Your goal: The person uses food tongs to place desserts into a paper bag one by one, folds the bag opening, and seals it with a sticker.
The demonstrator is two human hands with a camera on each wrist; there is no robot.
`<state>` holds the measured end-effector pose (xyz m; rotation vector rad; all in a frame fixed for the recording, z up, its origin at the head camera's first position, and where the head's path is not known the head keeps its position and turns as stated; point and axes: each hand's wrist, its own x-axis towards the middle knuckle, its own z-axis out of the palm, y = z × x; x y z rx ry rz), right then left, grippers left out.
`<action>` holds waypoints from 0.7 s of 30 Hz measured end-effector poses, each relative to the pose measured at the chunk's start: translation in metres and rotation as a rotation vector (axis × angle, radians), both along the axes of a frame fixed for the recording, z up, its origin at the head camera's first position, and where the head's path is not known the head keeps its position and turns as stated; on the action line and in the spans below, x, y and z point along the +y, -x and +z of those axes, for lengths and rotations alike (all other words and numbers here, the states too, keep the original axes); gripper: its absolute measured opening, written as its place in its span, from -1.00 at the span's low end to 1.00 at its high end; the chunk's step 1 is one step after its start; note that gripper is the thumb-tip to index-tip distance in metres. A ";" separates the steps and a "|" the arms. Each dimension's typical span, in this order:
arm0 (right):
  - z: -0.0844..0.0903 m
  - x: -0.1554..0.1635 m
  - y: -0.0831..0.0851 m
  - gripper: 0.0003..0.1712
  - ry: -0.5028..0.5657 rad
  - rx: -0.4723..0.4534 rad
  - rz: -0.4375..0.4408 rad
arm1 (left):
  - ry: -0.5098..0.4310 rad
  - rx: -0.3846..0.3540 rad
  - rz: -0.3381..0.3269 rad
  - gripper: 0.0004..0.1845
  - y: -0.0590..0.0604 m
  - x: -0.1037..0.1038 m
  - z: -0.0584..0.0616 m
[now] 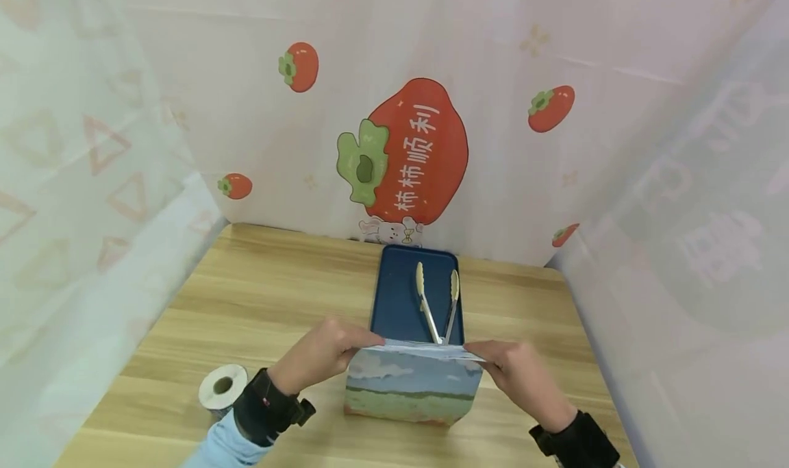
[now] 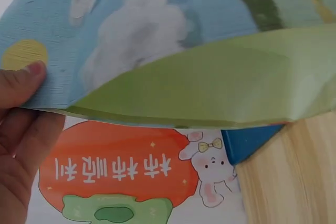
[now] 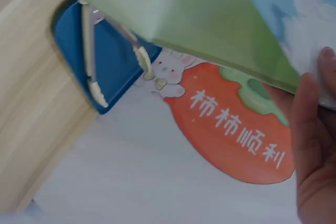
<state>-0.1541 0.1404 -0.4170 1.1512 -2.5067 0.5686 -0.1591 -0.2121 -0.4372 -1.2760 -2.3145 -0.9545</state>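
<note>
A paper bag (image 1: 414,386) printed with blue sky, clouds and green field stands upright at the near middle of the table. My left hand (image 1: 323,355) pinches the left end of its top edge, and my right hand (image 1: 524,379) pinches the right end. Between them the top edge is stretched flat and nearly straight. In the left wrist view the left thumb lies on the bag's printed face (image 2: 142,30) with the fingers behind. The right wrist view has the right hand (image 3: 315,140) at a top corner beside the bag's green side (image 3: 173,14). What is inside the bag is hidden.
Behind the bag lies a dark blue tray (image 1: 394,283) bearing metal tongs (image 1: 431,310) with cream tips. A roll of white labels or tape (image 1: 218,388) sits left of my left wrist. The wooden table (image 1: 277,276) is enclosed by printed curtains (image 1: 493,43).
</note>
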 end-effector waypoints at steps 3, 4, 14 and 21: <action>-0.014 0.002 -0.005 -0.59 0.010 0.194 0.058 | -0.016 0.116 0.007 -0.52 -0.007 0.000 -0.010; -0.019 0.002 -0.007 -0.65 0.014 0.253 0.075 | -0.015 0.156 0.015 -0.51 -0.009 0.000 -0.013; -0.065 -0.002 -0.007 -0.56 0.093 0.553 0.068 | 0.144 0.273 0.142 -0.57 -0.025 0.011 -0.016; -0.097 0.000 -0.015 -0.49 0.088 0.469 0.041 | 0.215 0.113 0.239 -0.40 -0.032 0.025 -0.026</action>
